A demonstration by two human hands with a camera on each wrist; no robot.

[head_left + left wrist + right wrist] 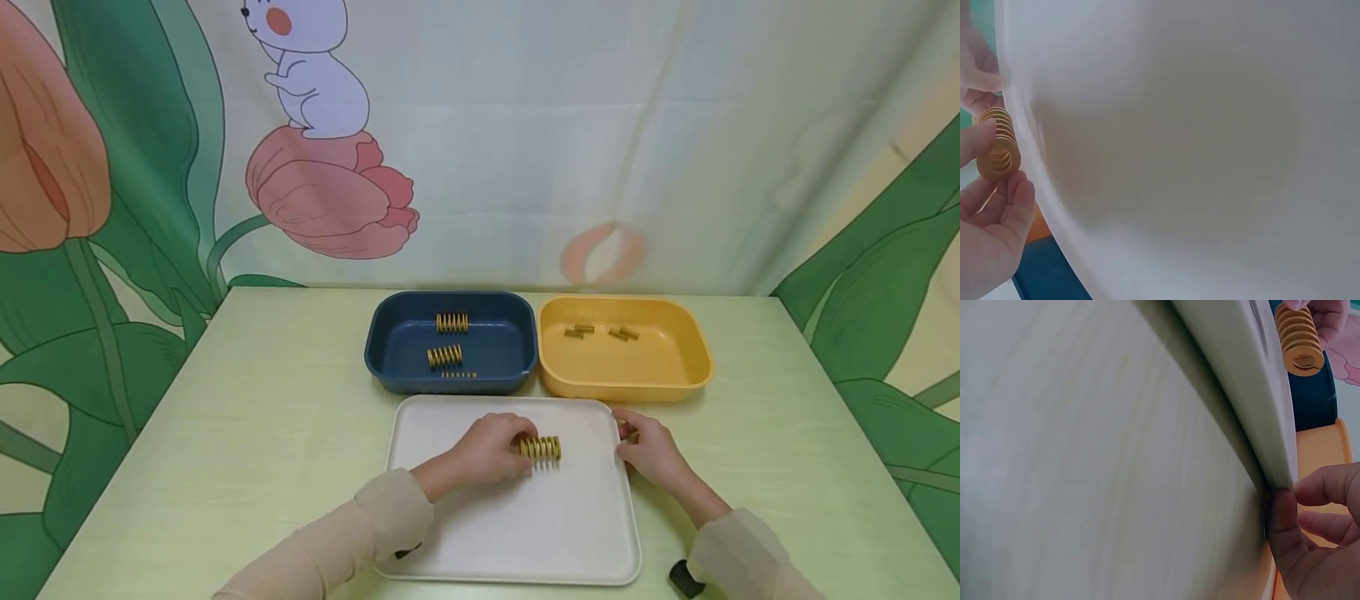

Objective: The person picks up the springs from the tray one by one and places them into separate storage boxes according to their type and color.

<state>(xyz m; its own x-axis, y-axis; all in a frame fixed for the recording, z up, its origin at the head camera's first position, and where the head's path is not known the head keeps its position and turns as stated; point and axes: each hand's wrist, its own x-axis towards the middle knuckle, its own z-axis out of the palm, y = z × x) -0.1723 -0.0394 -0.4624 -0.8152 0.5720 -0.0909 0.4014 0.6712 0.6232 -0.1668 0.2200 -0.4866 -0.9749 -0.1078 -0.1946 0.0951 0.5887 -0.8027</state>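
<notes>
spring point(542, 449): yellow coated metal | tray point(525, 533): matt white plastic (smooth) | table point(262, 433): pale wood-grain, smooth

Staged tabletop recording set, not a lived-in room: pale green table point(262, 417) as landmark; behind it, a cartoon backdrop curtain point(600, 125) of tulips and a white mouse; on it, white tray point(525, 533), blue bin point(390, 350), yellow bin point(697, 358)

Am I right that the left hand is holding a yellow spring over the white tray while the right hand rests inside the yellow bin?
Not quite. The left hand does hold the yellow spring over the white tray, but the right hand is not inside the yellow bin: it touches the tray's right edge, as the head and right wrist views show.
</notes>
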